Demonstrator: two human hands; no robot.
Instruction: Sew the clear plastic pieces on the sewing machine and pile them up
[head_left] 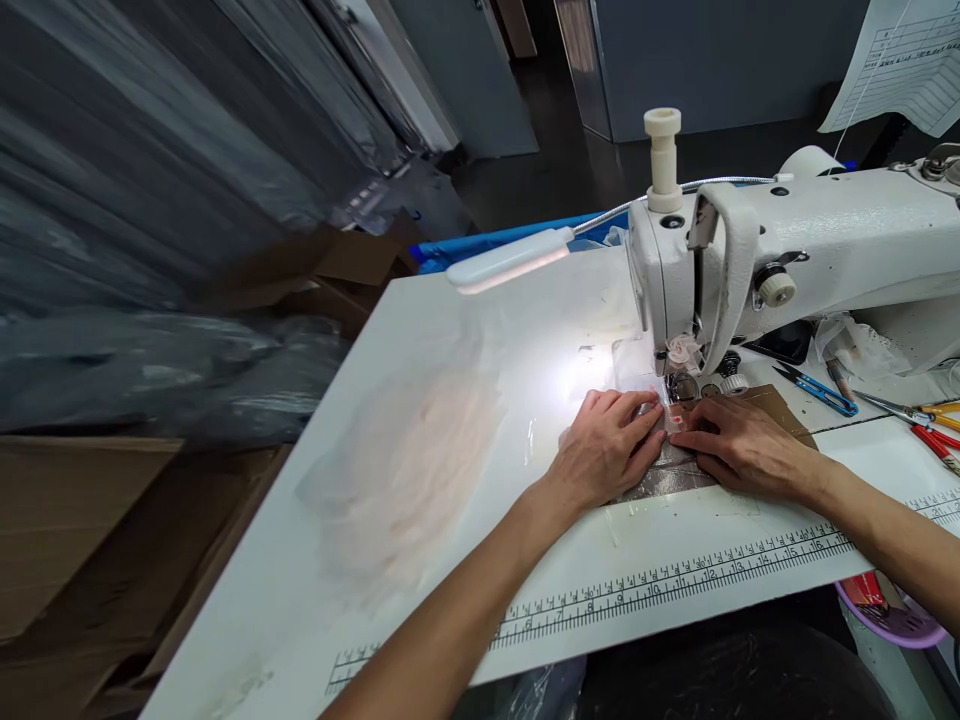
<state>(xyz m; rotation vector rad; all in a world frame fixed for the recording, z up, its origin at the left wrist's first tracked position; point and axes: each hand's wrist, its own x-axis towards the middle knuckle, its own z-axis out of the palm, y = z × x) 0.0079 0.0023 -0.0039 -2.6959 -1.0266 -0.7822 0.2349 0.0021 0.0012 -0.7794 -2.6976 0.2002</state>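
Both of my hands are at the needle area of a white sewing machine [832, 225]. My left hand [607, 445] presses its fingertips on a small piece of pale, sheer fabric [652, 402] left of the presser foot. From the right, my right hand [739, 440] has its thumb and fingers bent close together by a small pinkish piece [677, 420]; what they pinch is too small to make out. A brown, shiny plate or sheet [679, 478] lies under both hands. The needle tip is hard to see.
Blue snips [821, 390] and scissors with orange handles [915, 412] lie to the right. A pale fabric pile [420, 470] rests on the white table [315, 560]. A lamp [510, 262] reaches over the table. Cardboard boxes [75, 540] stand at the left.
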